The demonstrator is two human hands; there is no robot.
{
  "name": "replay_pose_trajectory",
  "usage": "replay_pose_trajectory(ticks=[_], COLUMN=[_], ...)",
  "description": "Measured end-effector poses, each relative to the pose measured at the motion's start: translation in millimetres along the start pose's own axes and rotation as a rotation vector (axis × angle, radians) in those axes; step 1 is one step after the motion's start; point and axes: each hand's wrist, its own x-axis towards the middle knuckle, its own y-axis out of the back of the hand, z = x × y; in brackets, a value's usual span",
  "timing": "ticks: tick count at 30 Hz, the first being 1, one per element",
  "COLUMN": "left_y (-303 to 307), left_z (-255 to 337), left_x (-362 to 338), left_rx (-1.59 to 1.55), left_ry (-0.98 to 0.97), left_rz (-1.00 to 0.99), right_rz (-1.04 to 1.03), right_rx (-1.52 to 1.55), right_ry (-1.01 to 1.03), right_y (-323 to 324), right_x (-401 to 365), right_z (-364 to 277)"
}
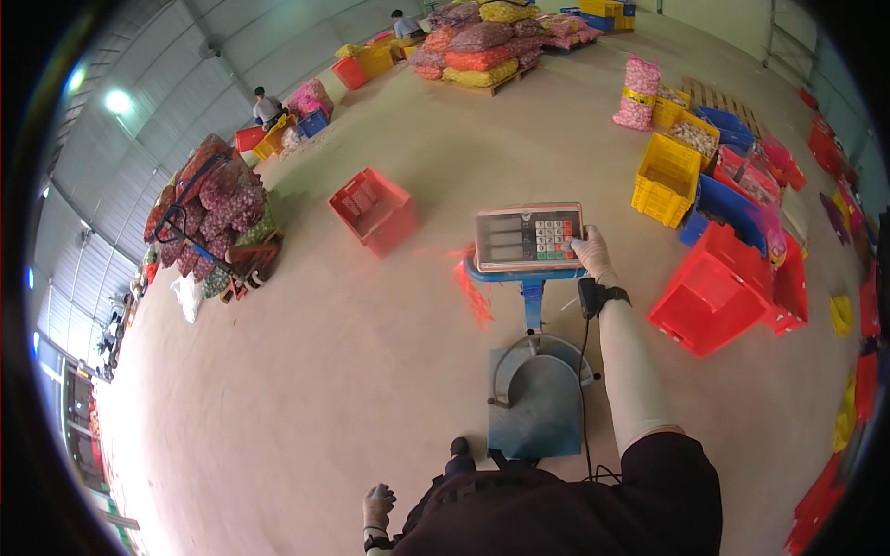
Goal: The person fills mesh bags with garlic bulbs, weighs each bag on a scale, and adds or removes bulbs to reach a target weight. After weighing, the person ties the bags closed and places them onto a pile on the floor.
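Observation:
My right hand [594,254], in a pale glove, is at the right edge of a weighing scale's display [506,237]. Its thumb lies on the keypad [553,238], and the other fingers are partly hidden at the edge. The display sits on a blue post [532,301] above the scale's blue platform [535,431]. A round metal frame [542,375] shows over the platform. My left hand [377,508], also gloved, hangs low at my side with loosely bent fingers and nothing visible in it.
A red crate [373,212] stands on the floor ahead left. Left of it, a pallet jack [243,275] bears filled net sacks [211,199]. Red crates [709,292], yellow crates [667,179] and a pink sack [638,94] line the right. Two people sit farther back near stacked sacks [482,46].

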Motion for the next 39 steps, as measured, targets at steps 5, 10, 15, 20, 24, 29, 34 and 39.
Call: replay_pose_trajectory(ticks=[5, 10, 15, 20, 24, 29, 34, 39], left_y=[3, 25, 50, 121, 51, -100, -159, -195], left_z=[-22, -49, 15, 298, 440, 509, 489, 376], left_x=[11, 12, 116, 154, 144, 85, -10, -150], left_rx=[0.004, 0.651, 0.467, -0.03, 0.149, 0.356, 0.354, 0.483], left_ry=[0.127, -0.158, -0.16, -1.016, -1.079, -1.057, -1.034, -1.047], left_rz=[-0.077, -0.247, -0.495, -0.192, -0.641, -1.31, -1.742, -1.912], right_rz=[0.101, 0.246, 0.192, 0.077, 0.294, 0.423, 0.524, 1.272], right_rx=[0.276, -0.401, 0.566, 0.607, 0.455, 0.301, 0.063, 0.568], right_ry=[0.028, 0.203, -0.243, -0.755, -0.99, -1.471, -1.717, -1.574], right_y=[13, 69, 72, 119, 71, -104, -251, -344], right_x=[-27, -89, -232, -326, -532, -731, -877, -995], right_z=[2, 184, 122, 244, 201, 102, 16, 83])
